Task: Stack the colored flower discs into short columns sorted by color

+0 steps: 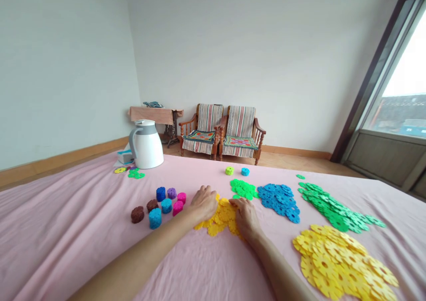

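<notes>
Left hand, right hand flank yellow notched plastic discs, apparently gathering. Grasp: cannot tell. Next likely needs edges aligned.

– Views held?
– One: worn on my head, facing forward and down.
– Near?
– My left hand and right hand, below centre, over the pink cloth.
– Far?
– Two chairs beyond the cloth, the wall behind them, a window along the right edge.

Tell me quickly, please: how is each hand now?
Left hand: at the smaller yellow pile, left side; grip cannot be told.
Right hand: at its right side; grip cannot be told.
</notes>
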`<state>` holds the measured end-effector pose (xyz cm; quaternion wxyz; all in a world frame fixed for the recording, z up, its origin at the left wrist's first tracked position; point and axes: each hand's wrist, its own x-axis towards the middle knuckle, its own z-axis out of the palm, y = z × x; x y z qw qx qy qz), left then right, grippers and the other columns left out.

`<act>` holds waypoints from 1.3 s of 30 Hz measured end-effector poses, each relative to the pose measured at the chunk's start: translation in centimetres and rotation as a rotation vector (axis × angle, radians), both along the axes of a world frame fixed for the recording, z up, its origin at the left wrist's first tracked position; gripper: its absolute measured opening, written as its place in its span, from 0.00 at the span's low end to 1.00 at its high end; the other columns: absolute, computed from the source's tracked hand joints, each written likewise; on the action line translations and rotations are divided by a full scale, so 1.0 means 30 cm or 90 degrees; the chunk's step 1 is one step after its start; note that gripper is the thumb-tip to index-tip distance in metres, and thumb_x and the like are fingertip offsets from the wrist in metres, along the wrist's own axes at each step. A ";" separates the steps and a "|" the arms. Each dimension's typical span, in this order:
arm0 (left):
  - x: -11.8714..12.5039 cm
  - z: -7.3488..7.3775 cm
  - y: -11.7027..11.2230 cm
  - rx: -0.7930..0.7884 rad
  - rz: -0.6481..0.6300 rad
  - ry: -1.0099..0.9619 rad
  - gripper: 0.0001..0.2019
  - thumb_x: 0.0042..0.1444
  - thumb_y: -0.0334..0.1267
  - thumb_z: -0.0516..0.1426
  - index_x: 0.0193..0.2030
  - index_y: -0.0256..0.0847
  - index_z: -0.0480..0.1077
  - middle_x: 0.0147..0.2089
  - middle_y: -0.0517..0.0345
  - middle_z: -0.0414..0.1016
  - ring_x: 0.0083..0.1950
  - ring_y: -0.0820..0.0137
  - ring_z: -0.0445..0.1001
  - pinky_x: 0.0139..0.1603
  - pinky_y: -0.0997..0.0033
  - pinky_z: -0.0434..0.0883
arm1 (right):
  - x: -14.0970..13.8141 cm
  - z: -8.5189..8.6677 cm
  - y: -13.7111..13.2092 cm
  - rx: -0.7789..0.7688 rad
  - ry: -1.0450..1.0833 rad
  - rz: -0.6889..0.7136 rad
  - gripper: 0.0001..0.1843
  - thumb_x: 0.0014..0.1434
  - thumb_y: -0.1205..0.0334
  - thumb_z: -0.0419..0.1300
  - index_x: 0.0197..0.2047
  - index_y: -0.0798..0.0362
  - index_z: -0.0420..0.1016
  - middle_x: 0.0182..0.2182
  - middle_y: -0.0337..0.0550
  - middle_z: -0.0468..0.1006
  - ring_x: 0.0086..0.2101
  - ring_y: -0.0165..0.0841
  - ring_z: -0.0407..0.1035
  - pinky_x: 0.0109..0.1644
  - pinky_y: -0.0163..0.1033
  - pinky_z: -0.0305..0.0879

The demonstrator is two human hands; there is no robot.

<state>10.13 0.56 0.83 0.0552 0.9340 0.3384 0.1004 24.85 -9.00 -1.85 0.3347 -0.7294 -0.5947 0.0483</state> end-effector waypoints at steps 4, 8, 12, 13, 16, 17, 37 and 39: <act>-0.029 0.012 -0.072 0.037 -0.019 -0.008 0.13 0.57 0.32 0.45 0.44 0.40 0.67 0.43 0.49 0.66 0.48 0.60 0.62 0.52 0.58 0.61 | -0.012 0.005 -0.005 0.020 0.041 0.026 0.23 0.48 0.76 0.46 0.39 0.53 0.79 0.36 0.43 0.79 0.41 0.32 0.68 0.48 0.33 0.58; -0.055 0.023 -0.127 0.027 -0.071 -0.047 0.14 0.57 0.31 0.44 0.43 0.42 0.69 0.42 0.51 0.68 0.46 0.63 0.65 0.50 0.63 0.63 | -0.016 0.021 -0.019 0.030 0.126 0.034 0.22 0.46 0.76 0.45 0.32 0.52 0.78 0.31 0.40 0.79 0.35 0.29 0.70 0.42 0.31 0.62; -0.050 0.018 -0.091 0.037 -0.041 -0.077 0.15 0.58 0.31 0.43 0.44 0.41 0.68 0.44 0.52 0.69 0.49 0.65 0.65 0.53 0.65 0.62 | 0.003 0.025 -0.023 0.065 0.154 -0.036 0.21 0.47 0.74 0.44 0.32 0.54 0.77 0.33 0.41 0.79 0.37 0.31 0.71 0.43 0.32 0.63; -0.045 0.014 -0.072 0.047 -0.022 -0.073 0.14 0.58 0.31 0.43 0.45 0.40 0.67 0.46 0.51 0.68 0.50 0.64 0.64 0.54 0.65 0.61 | 0.010 0.022 -0.022 0.068 0.161 -0.047 0.21 0.48 0.74 0.44 0.33 0.55 0.77 0.33 0.42 0.79 0.37 0.31 0.71 0.43 0.33 0.63; -0.028 0.000 -0.016 0.056 0.032 -0.050 0.13 0.57 0.32 0.44 0.45 0.37 0.65 0.47 0.47 0.67 0.52 0.61 0.62 0.56 0.60 0.59 | 0.027 0.012 -0.018 0.077 0.182 -0.067 0.21 0.47 0.73 0.44 0.32 0.56 0.78 0.32 0.43 0.79 0.36 0.32 0.72 0.41 0.34 0.64; -0.024 -0.003 -0.005 0.052 0.039 -0.044 0.13 0.58 0.32 0.45 0.45 0.37 0.65 0.46 0.47 0.68 0.51 0.60 0.63 0.55 0.59 0.60 | 0.030 0.009 -0.017 0.079 0.183 -0.070 0.21 0.47 0.73 0.44 0.32 0.56 0.78 0.32 0.43 0.79 0.35 0.33 0.72 0.41 0.34 0.64; -0.170 0.005 -0.178 -0.017 -0.148 -0.148 0.18 0.59 0.44 0.51 0.55 0.42 0.63 0.56 0.52 0.66 0.58 0.62 0.61 0.60 0.60 0.58 | -0.052 0.053 -0.065 -0.051 -0.092 0.142 0.22 0.59 0.64 0.46 0.54 0.50 0.67 0.54 0.43 0.69 0.53 0.38 0.60 0.55 0.45 0.51; -0.191 -0.016 -0.185 -0.004 -0.102 -0.138 0.22 0.59 0.46 0.51 0.58 0.40 0.60 0.60 0.48 0.62 0.61 0.57 0.57 0.62 0.54 0.55 | -0.063 0.052 -0.069 -0.043 -0.068 0.163 0.21 0.56 0.67 0.47 0.52 0.48 0.69 0.52 0.43 0.71 0.52 0.37 0.61 0.54 0.45 0.52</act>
